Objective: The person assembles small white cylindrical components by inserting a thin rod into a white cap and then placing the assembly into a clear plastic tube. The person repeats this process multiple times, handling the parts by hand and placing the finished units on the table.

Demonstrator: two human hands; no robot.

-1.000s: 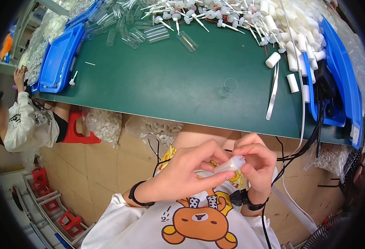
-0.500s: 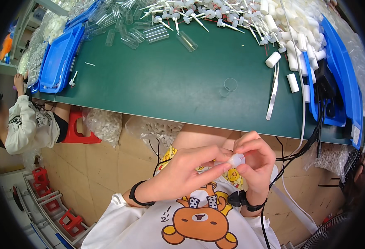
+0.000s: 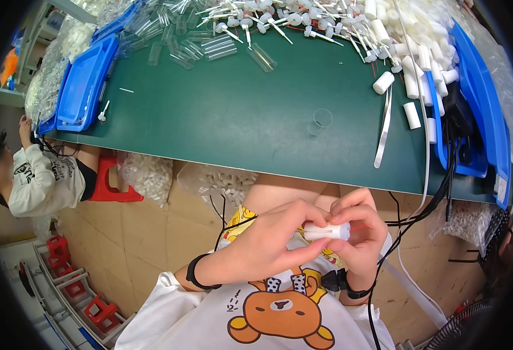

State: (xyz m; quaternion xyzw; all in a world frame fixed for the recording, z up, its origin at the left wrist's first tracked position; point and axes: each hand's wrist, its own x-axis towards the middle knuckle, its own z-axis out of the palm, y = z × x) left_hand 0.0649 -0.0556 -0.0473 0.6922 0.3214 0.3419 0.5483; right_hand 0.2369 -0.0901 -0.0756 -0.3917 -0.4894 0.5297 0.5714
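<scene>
Over my lap, just in front of the table edge, my left hand (image 3: 271, 242) pinches a white slit cylinder (image 3: 319, 231) between thumb and fingers. A translucent white plastic cap (image 3: 344, 231) sits against its right end, and my right hand (image 3: 366, 236) grips that cap. A thin red wire shows beside the cap near my right fingers. Both hands are closed, and the fingers hide part of the joined pieces. On the green table (image 3: 210, 116), a clear tube (image 3: 322, 119) stands on its own, with metal tweezers (image 3: 383, 131) to its right.
Capped white sticks (image 3: 291, 20) with red wires are heaped at the back, beside clear tubes (image 3: 220, 48) and white cylinders (image 3: 411, 76). Blue trays (image 3: 84, 84) flank both sides. Black cables (image 3: 443, 186) hang at right. A person (image 3: 41, 175) sits at far left.
The held piece has turned: earlier mainly the round cap showed, now the white slit cylinder lies sideways between my hands. My left fingers have shifted along it.
</scene>
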